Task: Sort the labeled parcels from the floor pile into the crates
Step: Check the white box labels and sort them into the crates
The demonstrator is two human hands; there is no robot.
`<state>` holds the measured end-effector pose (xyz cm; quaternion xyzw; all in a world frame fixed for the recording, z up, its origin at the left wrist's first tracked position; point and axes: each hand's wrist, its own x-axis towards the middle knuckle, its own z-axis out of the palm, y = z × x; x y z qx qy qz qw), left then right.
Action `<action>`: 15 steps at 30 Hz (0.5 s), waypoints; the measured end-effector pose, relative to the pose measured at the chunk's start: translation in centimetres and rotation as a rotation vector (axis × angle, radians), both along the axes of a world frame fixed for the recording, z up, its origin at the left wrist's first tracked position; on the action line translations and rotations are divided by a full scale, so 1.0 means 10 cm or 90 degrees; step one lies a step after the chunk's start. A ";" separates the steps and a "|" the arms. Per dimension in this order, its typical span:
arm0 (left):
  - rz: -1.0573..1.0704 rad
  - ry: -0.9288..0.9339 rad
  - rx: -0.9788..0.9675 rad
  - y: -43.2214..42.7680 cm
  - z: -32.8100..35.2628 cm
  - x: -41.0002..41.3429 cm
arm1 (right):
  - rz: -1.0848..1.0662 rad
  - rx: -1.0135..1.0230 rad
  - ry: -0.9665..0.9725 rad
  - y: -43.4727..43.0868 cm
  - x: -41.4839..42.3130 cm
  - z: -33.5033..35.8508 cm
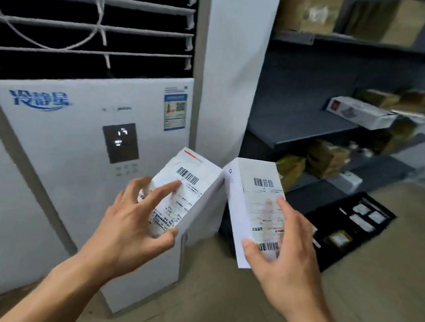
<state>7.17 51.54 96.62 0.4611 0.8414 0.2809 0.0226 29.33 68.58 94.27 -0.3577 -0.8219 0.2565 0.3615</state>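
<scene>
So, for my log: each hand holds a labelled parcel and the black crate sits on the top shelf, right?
No: the head view shows the black crate on the floor. The left hand does hold one labelled parcel, the right hand the other parcel.

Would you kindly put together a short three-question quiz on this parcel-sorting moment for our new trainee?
1. True or false: the left hand holds the left parcel and the right hand holds the right parcel.
2. Where is the black crate? A: on the floor beside the shelves. B: on a trolley. C: in the right hand.
3. Fill in: each parcel's label shows a printed ______.
Key: 1 true; 2 A; 3 barcode.
</scene>
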 end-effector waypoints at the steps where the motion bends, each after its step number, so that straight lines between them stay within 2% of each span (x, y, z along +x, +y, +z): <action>1: -0.030 -0.007 -0.001 0.21 -0.02 0.07 | -0.016 -0.014 0.010 0.11 0.15 -0.02; 9: -0.205 0.015 -0.035 1.74 -0.33 0.44 | -0.187 -0.108 -0.011 0.79 0.82 -0.34; 15: -0.315 -0.039 -0.027 2.80 -0.69 0.51 | -0.330 -0.166 -0.095 1.37 0.98 -0.44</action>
